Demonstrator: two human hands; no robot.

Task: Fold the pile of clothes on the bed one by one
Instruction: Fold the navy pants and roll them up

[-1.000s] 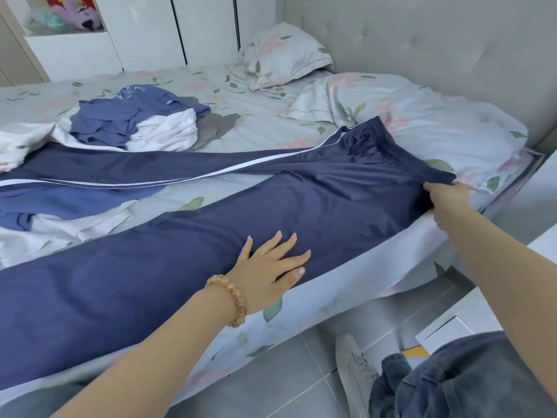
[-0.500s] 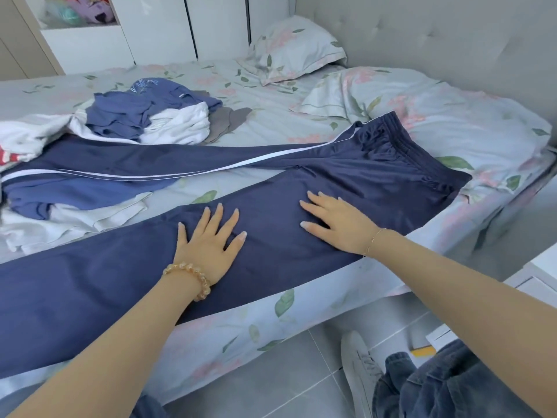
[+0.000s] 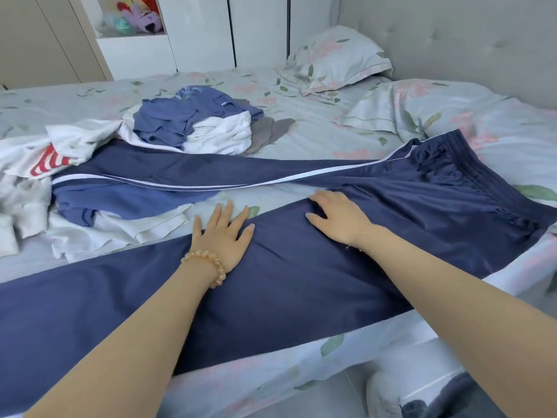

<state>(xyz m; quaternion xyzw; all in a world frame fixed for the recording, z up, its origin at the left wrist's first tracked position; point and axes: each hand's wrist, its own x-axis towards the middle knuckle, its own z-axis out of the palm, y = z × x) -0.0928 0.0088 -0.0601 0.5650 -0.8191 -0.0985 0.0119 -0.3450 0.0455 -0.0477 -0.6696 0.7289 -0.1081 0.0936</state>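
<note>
Both the left hand and the right hand are pressing flat, fingers spread, holding nothing, on the navy trousers lying along the bed edge.

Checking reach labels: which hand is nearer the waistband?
Right. The right hand lies flat on the trousers closer to the waistband; the left hand rests farther down the leg.

Soft, even daylight fills the room, bright and slightly cool, with no harsh glare. Faint shadows sit under the left hand and right hand. Wide-angle bending curves the bed edge; the lower right of the frame is blurred.
</note>
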